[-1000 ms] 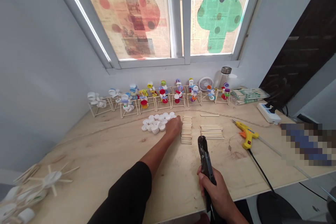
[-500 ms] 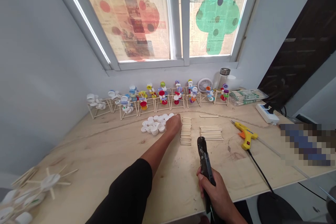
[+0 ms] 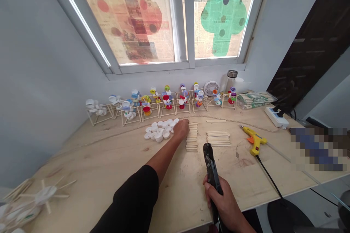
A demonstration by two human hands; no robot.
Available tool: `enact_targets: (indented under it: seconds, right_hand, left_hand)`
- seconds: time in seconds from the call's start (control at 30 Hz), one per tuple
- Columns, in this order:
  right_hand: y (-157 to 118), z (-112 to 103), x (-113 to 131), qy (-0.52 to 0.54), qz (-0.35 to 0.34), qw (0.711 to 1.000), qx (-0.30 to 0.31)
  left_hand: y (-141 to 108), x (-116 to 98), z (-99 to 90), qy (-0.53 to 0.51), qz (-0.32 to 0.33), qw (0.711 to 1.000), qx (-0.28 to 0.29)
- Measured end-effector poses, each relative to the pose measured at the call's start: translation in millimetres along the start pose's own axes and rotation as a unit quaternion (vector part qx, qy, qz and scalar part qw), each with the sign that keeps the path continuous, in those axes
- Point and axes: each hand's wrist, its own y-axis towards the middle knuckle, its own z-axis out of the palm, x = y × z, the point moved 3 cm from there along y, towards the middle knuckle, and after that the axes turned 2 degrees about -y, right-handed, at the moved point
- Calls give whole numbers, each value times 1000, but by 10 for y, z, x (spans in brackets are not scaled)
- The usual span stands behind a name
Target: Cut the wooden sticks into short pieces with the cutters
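My left hand (image 3: 181,129) is at the top left end of a column of short wooden sticks (image 3: 192,140), beside a cluster of white bottle caps (image 3: 158,137). Its fingers look curled together, and what they hold, if anything, is hidden. In my right hand (image 3: 222,198) is a black hand tool (image 3: 212,171), its head pointing away from me. Just beyond the tool's head lies a second pile of sticks (image 3: 218,138), with a single stick (image 3: 216,121) behind it.
A yellow glue gun (image 3: 255,141) lies at the right, near a power strip (image 3: 276,117) and bagged sticks (image 3: 255,99). Along the wall stand stick frames with coloured caps (image 3: 147,110), a small fan (image 3: 211,88) and a flask (image 3: 232,80). A stick wheel (image 3: 46,195) lies front left.
The view has shifted slightly, so the tabletop things appear a little further left. Both hands keep nearly the same places and poses.
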Motion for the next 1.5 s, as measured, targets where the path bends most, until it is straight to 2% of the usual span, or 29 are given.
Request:
enact_targets:
  seconds: [0.2,0.37,0.53,0.73,0.97,1.13,1.3,1.4,1.5]
  right_hand:
    - [6,-3,-14,-3,0,1000,0]
    - [13,7,-28,-2,6,1000,-1]
    - [9,15,29,-2,4,1000,0]
    - [-21,-7,157,-4,7,1000,-1]
    - [-1,5,20,12,9,1000,3]
    - [6,7,2,7,13,1000,2]
    - [11,-1,20,-3,9,1000,-4]
    - [1,-11,27,-5,8,1000,0]
    - [-5,-25,24,-4,11,1000,4]
  left_hand:
    - [-18,-32,-87,15,18,999,-33]
    - [-11,-160,-169,41,84,994,-54]
    - [10,-299,-211,60,137,988,-42]
    - [8,-349,-191,70,154,985,-15]
    - [-28,-318,-159,47,141,989,0]
    - [-40,-280,-173,-20,124,992,-13]
    - [-110,-167,-244,-148,102,983,-33]
    - [-257,-58,-273,-252,85,964,-9]
    - [-466,57,-295,-357,80,930,41]
